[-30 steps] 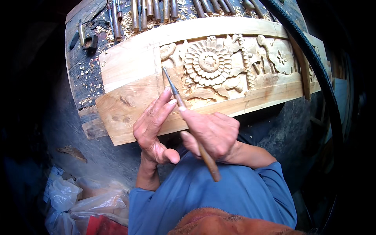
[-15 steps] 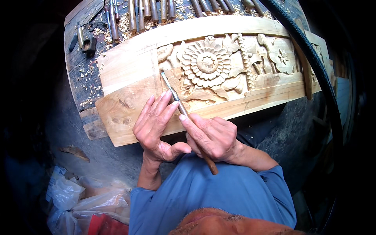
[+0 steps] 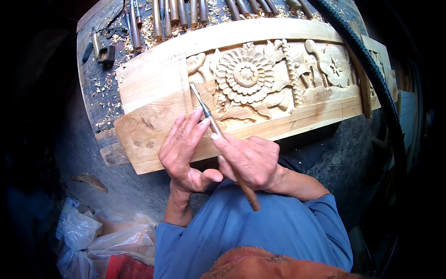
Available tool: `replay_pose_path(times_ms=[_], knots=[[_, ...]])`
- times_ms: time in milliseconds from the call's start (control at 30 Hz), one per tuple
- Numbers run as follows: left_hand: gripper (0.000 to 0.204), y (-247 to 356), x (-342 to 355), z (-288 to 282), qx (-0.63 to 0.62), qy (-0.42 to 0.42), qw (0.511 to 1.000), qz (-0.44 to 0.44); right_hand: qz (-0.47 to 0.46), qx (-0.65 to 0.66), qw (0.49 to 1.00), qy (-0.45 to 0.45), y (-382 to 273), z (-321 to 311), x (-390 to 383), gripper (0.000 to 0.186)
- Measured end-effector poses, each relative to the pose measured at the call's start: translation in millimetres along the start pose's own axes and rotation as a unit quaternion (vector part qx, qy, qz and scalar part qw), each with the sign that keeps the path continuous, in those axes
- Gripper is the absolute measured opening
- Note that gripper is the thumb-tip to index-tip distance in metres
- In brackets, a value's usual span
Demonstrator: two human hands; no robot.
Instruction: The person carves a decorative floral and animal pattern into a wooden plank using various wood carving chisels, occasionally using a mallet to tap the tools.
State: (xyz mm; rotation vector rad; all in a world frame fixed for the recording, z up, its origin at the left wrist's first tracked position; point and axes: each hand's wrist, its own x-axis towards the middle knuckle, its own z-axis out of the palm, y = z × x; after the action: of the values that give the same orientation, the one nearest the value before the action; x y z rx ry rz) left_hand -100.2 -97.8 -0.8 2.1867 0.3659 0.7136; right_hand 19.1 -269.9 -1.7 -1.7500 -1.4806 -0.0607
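A long wooden board (image 3: 148, 111) lies slantwise across the bench, carved in relief with a large round flower (image 3: 245, 75), leaves and smaller blossoms. My right hand (image 3: 253, 160) is closed round the wooden handle of a carving gouge (image 3: 216, 127). The gouge's metal blade points away from me, its tip at the left edge of the carved panel, left of the flower. My left hand (image 3: 185, 160) lies over the board's near edge with fingers stretched out and thumb apart. Its fingertips rest against the gouge near where blade meets handle.
Several wooden-handled tools (image 3: 157, 21) lie among shavings on the bench (image 3: 90, 74). A small black hollow block (image 3: 106, 55) sits at the left. A wooden bar (image 3: 364, 86) crosses the board's right part, under a thick dark hose (image 3: 374, 63). A plastic bag (image 3: 83, 235) stands lower left.
The gouge has shifted very slightly, its handle end a little lower and its shaft a touch further left. Both hands keep nearly the same place and grip.
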Motion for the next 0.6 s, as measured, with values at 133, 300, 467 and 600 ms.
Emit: replay_pose_path(times_ms=[133,300,467,600], knots=[[0.078,5.0,-9.0,-1.9,0.006,0.004,1.0,-0.006,-0.03,0.042,0.997,0.056,-1.0,-17.6,1.7,0.038],[0.04,8.2,-13.6,4.8,0.093,0.066,0.993,0.045,-0.034,0.076,0.996,0.015,4.4,-20.7,-9.3,0.039],[0.04,24.7,8.3,3.3,0.179,0.023,0.976,0.118,-0.027,0.112,0.993,-0.008,8.7,-43.7,7.2,0.038],[0.041,37.2,22.0,16.3,0.094,0.015,0.994,0.047,-0.012,0.077,0.996,0.039,14.3,-69.7,44.6,0.057]])
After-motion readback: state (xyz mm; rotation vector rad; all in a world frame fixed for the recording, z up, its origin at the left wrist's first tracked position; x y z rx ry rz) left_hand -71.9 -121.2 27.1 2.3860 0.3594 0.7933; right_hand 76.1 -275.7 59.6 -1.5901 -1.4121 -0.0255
